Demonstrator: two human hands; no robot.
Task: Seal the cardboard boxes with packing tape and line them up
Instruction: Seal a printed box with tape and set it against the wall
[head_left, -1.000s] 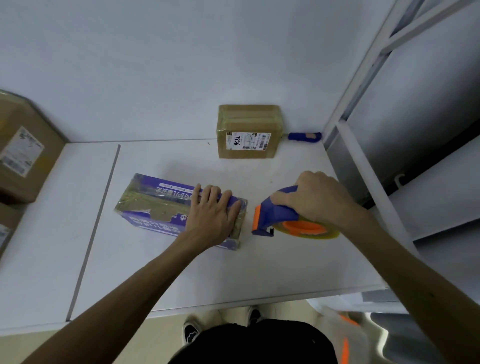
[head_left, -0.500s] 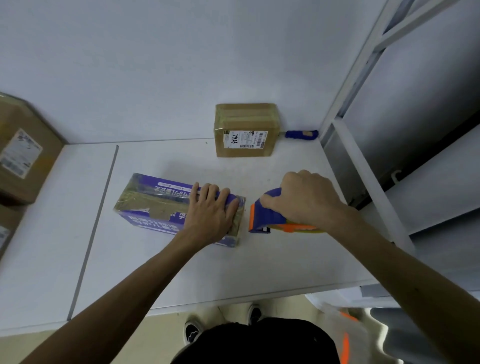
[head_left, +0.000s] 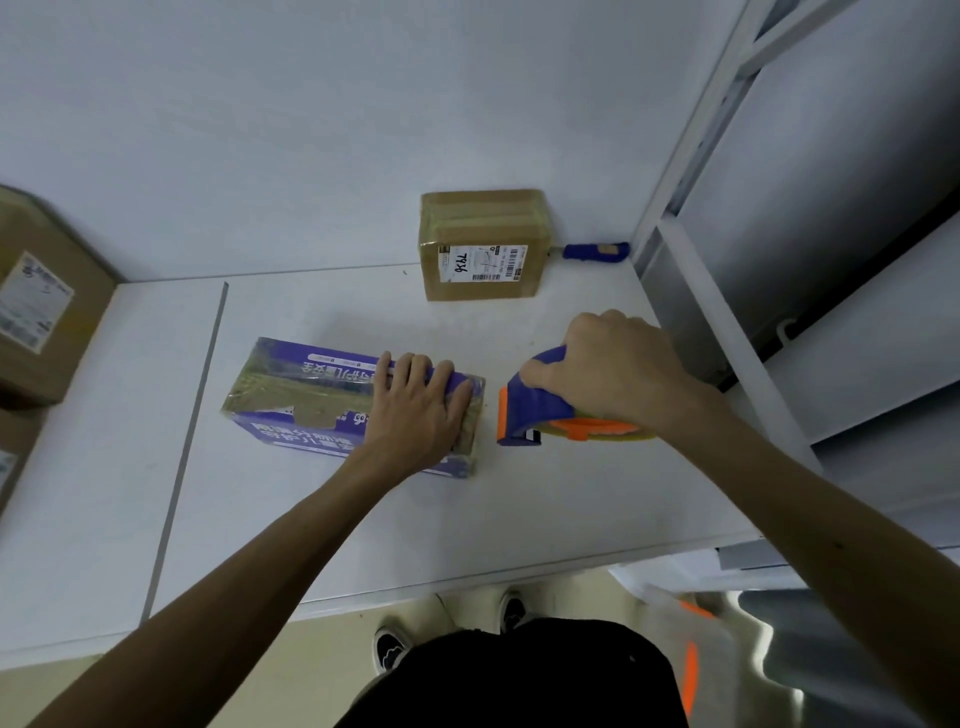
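Left hand (head_left: 415, 410): flat, fingers straight, pressing the purple box (head_left: 322, 400) lying mid-surface (head_left: 519, 514).
Right hand (head_left: 618, 374): curled around the tape dispenser (head_left: 535, 418), just right of that box.
Around: taped brown box (head_left: 483, 247) against the wall; blue handle (head_left: 595, 252) beside it; stacked cartons (head_left: 36, 306) far left.

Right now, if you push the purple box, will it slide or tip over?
Probably slide: the purple box lies low and long on the smooth table, so tipping seems unlikely. Its shiny taped top may feel slippery. It looks stiff: the left hand presses on it without denting it.
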